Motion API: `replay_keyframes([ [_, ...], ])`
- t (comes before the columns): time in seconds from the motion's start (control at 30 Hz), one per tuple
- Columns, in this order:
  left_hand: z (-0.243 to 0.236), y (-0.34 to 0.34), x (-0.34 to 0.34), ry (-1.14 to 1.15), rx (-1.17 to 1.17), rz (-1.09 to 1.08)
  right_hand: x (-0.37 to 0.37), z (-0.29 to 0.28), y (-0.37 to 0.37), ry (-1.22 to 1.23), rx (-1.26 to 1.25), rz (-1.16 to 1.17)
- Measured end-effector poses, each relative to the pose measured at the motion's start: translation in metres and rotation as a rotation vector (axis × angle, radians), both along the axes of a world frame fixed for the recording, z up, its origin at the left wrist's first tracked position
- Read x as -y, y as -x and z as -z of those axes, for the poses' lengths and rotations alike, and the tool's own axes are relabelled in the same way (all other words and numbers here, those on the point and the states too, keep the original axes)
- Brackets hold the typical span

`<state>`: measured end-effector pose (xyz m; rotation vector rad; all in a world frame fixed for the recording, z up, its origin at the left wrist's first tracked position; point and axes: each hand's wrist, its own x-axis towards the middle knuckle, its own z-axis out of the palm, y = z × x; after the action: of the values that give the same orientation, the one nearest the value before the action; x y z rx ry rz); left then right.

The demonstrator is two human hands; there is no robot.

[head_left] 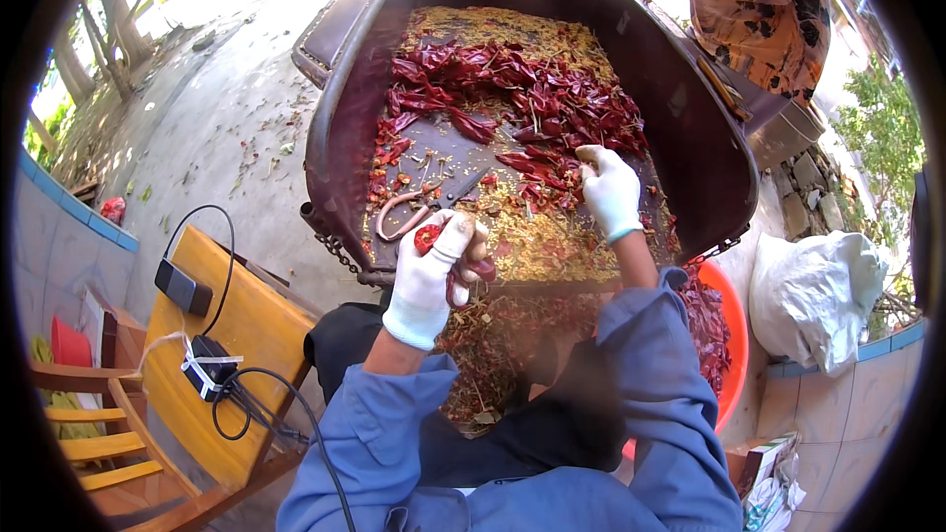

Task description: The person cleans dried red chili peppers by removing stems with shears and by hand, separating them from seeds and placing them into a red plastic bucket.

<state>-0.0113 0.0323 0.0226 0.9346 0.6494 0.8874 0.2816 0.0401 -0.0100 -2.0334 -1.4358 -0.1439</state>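
My left hand [429, 276], in a white glove with soiled fingertips, is closed around dark red chili pieces, one showing a bright cut end [428, 238]. Just behind it, scissors [434, 199] with pink handles lie on the bed of a dark metal cart [714, 177]. My right hand [609, 192], also gloved, is over the bed beside a heap of dried red chilies [532, 99], fingers slightly bent and apart, with nothing visible between them. Pale yellow seeds [532, 256] are scattered along the cart's near and far parts.
A red basin [734, 330] of chilies and a white sack [813, 296] stand right. A wooden table [187, 355] with black cables and adapters and a chair [84, 443] stand left. Another person [759, 10] in orange patterned clothing, one gloved hand visible, is beyond the cart's right side.
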Motion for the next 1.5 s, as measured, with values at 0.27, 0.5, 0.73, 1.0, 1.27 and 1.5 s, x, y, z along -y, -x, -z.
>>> replay_keyframes([
  [0.27,0.002,0.005,-0.008,0.009,-0.031,0.004,-0.027,0.023,-0.016,0.382,0.451,0.132],
  [0.5,0.005,-0.008,-0.01,0.124,-0.001,-0.022,-0.016,0.002,-0.01,0.204,-0.05,0.146],
  [0.73,0.001,-0.021,-0.004,-0.14,-0.199,-0.152,0.017,-0.027,0.048,-0.074,-0.815,-0.302],
  [1.0,0.006,-0.021,-0.007,-0.346,-0.227,-0.11,0.052,-0.048,0.105,-0.006,-0.771,-0.63],
  [1.27,0.017,-0.017,-0.01,-0.538,-0.406,-0.388,0.05,-0.041,0.099,-0.04,-1.067,-0.39],
  [1.5,0.013,-0.012,-0.007,-0.795,-0.677,-0.442,0.046,-0.023,0.086,-0.144,-0.549,-0.369],
])
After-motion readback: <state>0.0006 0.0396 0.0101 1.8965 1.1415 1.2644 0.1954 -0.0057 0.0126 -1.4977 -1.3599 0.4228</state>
